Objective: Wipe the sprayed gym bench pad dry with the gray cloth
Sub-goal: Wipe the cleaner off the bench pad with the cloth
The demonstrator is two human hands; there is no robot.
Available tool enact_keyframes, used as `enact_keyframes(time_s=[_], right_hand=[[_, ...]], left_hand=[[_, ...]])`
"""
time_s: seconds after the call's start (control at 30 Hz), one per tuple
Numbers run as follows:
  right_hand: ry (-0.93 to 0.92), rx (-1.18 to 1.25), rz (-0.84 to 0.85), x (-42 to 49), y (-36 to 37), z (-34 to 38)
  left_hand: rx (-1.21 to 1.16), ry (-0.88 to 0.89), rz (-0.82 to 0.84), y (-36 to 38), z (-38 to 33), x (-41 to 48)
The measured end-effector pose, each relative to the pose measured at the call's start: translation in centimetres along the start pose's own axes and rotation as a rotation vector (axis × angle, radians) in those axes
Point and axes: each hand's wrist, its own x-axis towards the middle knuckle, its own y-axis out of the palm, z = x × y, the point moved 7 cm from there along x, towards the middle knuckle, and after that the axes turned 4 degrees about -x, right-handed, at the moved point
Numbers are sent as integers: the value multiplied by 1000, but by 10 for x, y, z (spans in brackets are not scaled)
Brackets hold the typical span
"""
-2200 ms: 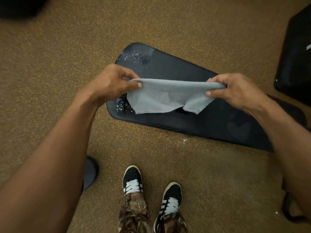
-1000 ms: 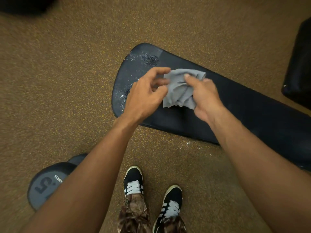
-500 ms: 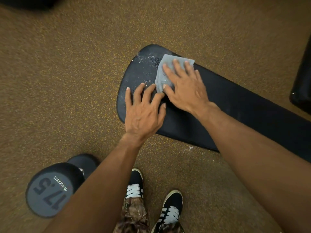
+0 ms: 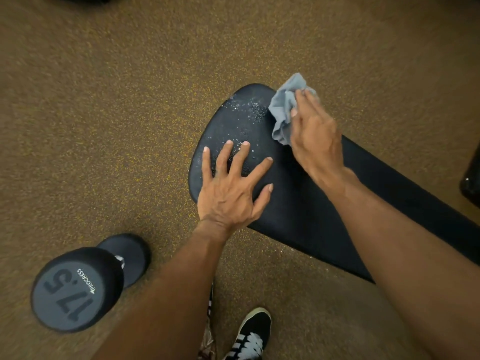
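Observation:
The black gym bench pad [image 4: 298, 203] runs from the centre toward the lower right, with spray droplets glistening on its rounded far end. My right hand [image 4: 315, 137] presses the crumpled gray cloth [image 4: 284, 107] against the pad's far edge, to the right of the droplets. My left hand [image 4: 233, 188] lies flat on the pad's near left end, fingers spread, holding nothing. Part of the cloth is hidden under my right palm.
A black dumbbell [image 4: 78, 284] marked 75 lies on the speckled brown floor at lower left. My shoe [image 4: 250, 336] shows at the bottom edge. A dark object [image 4: 471, 183] sits at the right edge.
The cloth went from stretched between both hands to bunched under my right hand on the pad. In the last half second the right hand slid the cloth toward the pad's far edge; my left hand stays flat.

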Motion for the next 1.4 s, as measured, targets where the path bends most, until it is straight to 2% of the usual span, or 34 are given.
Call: enact_keyframes(time_s=[0.1, 0.17, 0.33, 0.47, 0.57, 0.63, 0.73, 0.83, 0.9, 1.0, 1.1, 1.23, 1.4], right_hand=[[-126, -238, 209, 3, 25, 8], [-129, -290, 243, 3, 35, 9], [-149, -178, 133, 19, 33, 18], [-300, -103, 155, 17, 37, 25], [-423, -179, 159, 4, 27, 4], [-384, -224, 163, 11, 22, -8], [-321, -193, 121, 40, 23, 16], [-408, -137, 125, 40, 33, 53], [-468, -123, 170, 19, 37, 47], [-577, -240, 177, -1, 28, 17], [-437, -277, 176, 24, 23, 3], [-272, -181, 83, 50, 29, 31], [-529, -116, 54, 10, 20, 28]], left_hand=[[-4, 13, -15, 1, 0, -1], [-5, 16, -19, 2, 0, -1], [-11, 9, -15, 3, 0, 0], [-2, -10, 2, 2, 1, -1], [-7, -16, 4, 1, 1, 0], [-6, -14, -1, 1, 1, 0], [-11, -12, -14, 1, 1, 0], [-1, -10, -8, 2, 2, 0], [-6, -10, 0, 2, 1, 0], [-8, -14, -6, 1, 2, 0], [-10, -13, -16, 1, 2, -1], [-5, -16, -17, 1, 2, 0], [-1, -17, -17, 1, 1, -1]])
